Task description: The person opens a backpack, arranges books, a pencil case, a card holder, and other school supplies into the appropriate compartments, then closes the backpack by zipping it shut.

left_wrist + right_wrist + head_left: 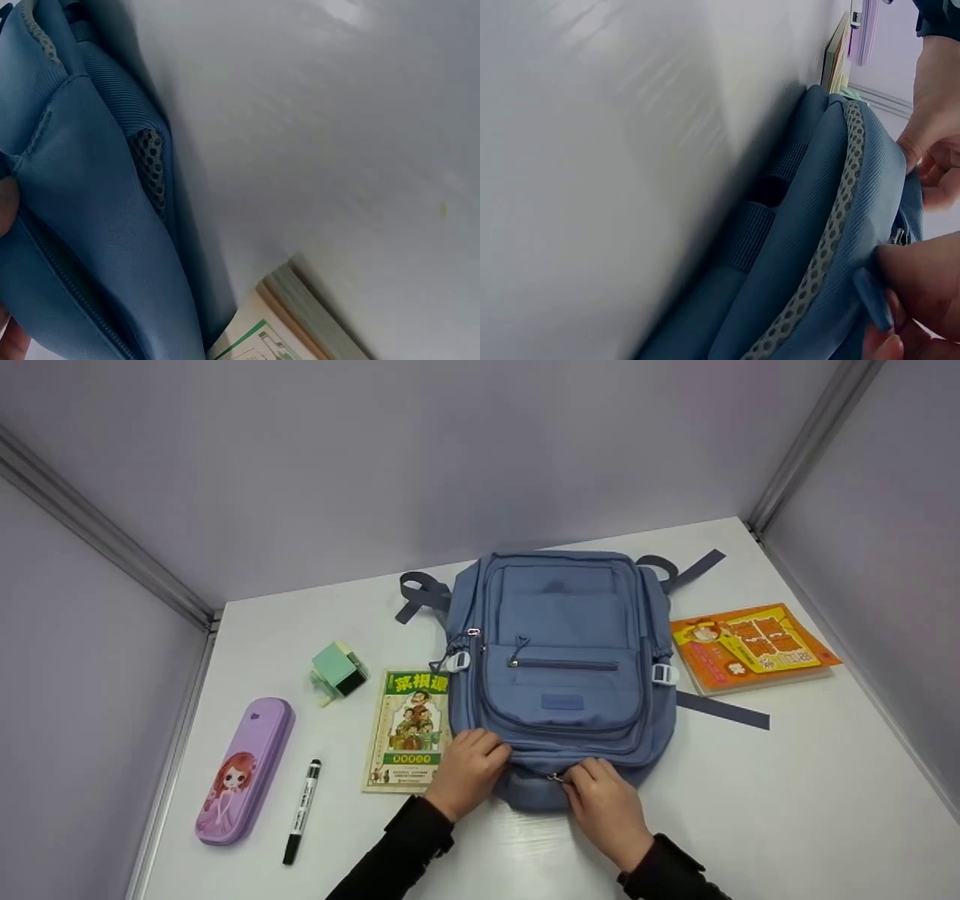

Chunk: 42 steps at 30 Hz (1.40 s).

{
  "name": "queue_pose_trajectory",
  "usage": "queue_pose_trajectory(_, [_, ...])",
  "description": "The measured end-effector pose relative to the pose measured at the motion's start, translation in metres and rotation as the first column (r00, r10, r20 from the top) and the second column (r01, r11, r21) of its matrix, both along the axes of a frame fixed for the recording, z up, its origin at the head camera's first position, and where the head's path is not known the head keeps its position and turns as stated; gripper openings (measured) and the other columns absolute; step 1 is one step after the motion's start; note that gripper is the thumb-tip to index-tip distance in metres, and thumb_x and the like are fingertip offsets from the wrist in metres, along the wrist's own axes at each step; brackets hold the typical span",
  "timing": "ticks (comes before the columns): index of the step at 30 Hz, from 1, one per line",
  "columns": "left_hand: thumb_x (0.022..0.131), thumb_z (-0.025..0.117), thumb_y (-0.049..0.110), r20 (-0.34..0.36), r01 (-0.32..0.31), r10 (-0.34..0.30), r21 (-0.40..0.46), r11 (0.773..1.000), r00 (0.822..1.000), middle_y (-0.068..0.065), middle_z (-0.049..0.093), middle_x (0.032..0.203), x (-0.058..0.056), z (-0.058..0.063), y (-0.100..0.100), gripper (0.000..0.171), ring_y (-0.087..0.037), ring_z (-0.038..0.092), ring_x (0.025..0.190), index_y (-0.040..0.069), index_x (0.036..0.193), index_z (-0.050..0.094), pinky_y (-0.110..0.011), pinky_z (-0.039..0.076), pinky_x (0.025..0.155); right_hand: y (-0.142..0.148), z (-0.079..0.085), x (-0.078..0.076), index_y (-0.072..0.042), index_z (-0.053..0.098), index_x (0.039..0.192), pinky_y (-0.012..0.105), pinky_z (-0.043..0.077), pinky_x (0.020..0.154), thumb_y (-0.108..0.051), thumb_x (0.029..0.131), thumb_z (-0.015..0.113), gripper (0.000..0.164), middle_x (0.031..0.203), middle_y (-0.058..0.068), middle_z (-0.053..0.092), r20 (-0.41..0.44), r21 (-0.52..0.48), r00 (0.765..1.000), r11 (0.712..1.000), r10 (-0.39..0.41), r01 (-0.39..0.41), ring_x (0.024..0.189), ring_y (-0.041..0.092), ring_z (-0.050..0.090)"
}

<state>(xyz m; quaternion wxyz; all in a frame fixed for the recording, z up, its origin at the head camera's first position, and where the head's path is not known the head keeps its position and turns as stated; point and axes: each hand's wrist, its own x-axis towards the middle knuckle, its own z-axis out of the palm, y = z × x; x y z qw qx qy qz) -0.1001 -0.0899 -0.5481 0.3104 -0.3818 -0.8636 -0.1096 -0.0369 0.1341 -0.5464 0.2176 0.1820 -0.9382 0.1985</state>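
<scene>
A blue backpack (559, 615) lies front side up on the white table, its bottom end toward me. My left hand (469, 769) grips the fabric at the bottom left, beside a zipper. In the left wrist view only fingertips (7, 202) show at the left edge, next to the dark zipper line (67, 281). With my right hand (604, 802) I pinch the zipper pull at the middle of the bottom end. The right wrist view shows the blue pull tab (874, 298) between thumb and fingers, with the metal slider (900, 236) just above.
Partly under the bag's left side lies a green-and-cream book (409, 735). Farther left are a mint-green blocky object (337, 669), a black-and-white marker (302, 810) and a purple pencil case (244, 772). Orange books (750, 649) and a loose strap (724, 711) lie at right.
</scene>
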Motion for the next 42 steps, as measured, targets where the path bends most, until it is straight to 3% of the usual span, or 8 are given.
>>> queue_pose_trajectory(8, [0.077, 0.075, 0.006, -0.018, -0.023, 0.023, -0.008, 1.0, 1.0, 0.003, 0.058, 0.075, 0.001, -0.001, -0.002, 0.016, -0.014, 0.053, 0.069, 0.016, 0.077, 0.062, -0.027, 0.041, 0.062, 0.015, 0.005, -0.003, -0.012, 0.057, 0.079, 0.027, 0.048, 0.062, -0.001, 0.07, 0.084, 0.031, 0.073, 0.0, 0.055, 0.003, 0.013, 1.0, 1.0, 0.025, -0.025, 0.069, 0.014, 0.053])
queue_pose_trajectory(15, [0.073, 0.071, 0.001, -0.027, -0.026, 0.025, -0.004, 1.0, 0.999, 0.003, 0.058, 0.076, 0.001, 0.002, -0.009, 0.017, -0.015, 0.054, 0.069, 0.015, 0.076, 0.062, -0.028, 0.043, 0.063, 0.041, 0.012, -0.003, -0.011, 0.057, 0.08, 0.03, 0.048, 0.062, 0.001, 0.074, 0.081, 0.028, 0.076, 0.0, 0.057, 0.118, 0.036, 0.992, 0.998, -0.049, 0.045, 0.072, 0.015, 0.055])
queue_pose_trajectory(25, [0.073, 0.061, -0.003, -0.027, -0.053, 0.054, 0.023, 0.998, 0.998, 0.002, 0.056, 0.076, -0.004, 0.001, -0.025, 0.017, -0.017, 0.052, 0.07, 0.013, 0.075, 0.057, -0.03, 0.044, 0.064, 0.08, 0.011, -0.01, -0.011, 0.057, 0.077, 0.032, 0.045, 0.058, 0.002, 0.077, 0.078, 0.025, 0.072, 0.001, 0.055, 0.149, 0.008, 0.976, 0.987, -0.16, 0.16, 0.07, 0.018, 0.053])
queue_pose_trajectory(30, [0.079, 0.056, -0.002, 0.009, -0.092, 0.091, 0.025, 0.995, 0.996, 0.0, 0.058, 0.078, -0.004, 0.001, -0.034, 0.015, -0.019, 0.054, 0.072, 0.012, 0.074, 0.058, -0.033, 0.047, 0.069, 0.1, 0.005, -0.017, -0.009, 0.058, 0.077, 0.034, 0.043, 0.056, 0.004, 0.077, 0.076, 0.022, 0.071, 0.003, 0.057, 0.167, -0.01, 0.961, 0.974, -0.222, 0.226, 0.068, 0.02, 0.053])
queue_pose_trajectory(38, [0.07, 0.072, -0.003, 0.039, -0.16, 0.16, 0.007, 0.987, 0.986, -0.001, 0.057, 0.079, -0.002, 0.006, -0.033, 0.019, -0.02, 0.056, 0.074, 0.013, 0.074, 0.061, -0.034, 0.047, 0.071, 0.11, 0.0, -0.024, -0.007, 0.059, 0.079, 0.035, 0.041, 0.058, 0.002, 0.081, 0.074, 0.017, 0.072, 0.006, 0.057, 0.236, -0.037, 0.934, 0.958, -0.268, 0.284, 0.071, 0.023, 0.053])
queue_pose_trajectory(42, [0.072, 0.071, -0.002, 0.134, -0.21, 0.208, -0.002, 0.978, 0.969, -0.003, 0.059, 0.082, 0.005, 0.013, -0.025, 0.017, -0.021, 0.055, 0.076, 0.012, 0.077, 0.065, -0.035, 0.046, 0.073, 0.109, 0.001, -0.024, -0.006, 0.059, 0.08, 0.035, 0.041, 0.059, 0.001, 0.082, 0.072, 0.015, 0.072, 0.006, 0.056, 0.266, -0.03, 0.926, 0.958, -0.268, 0.286, 0.071, 0.024, 0.053])
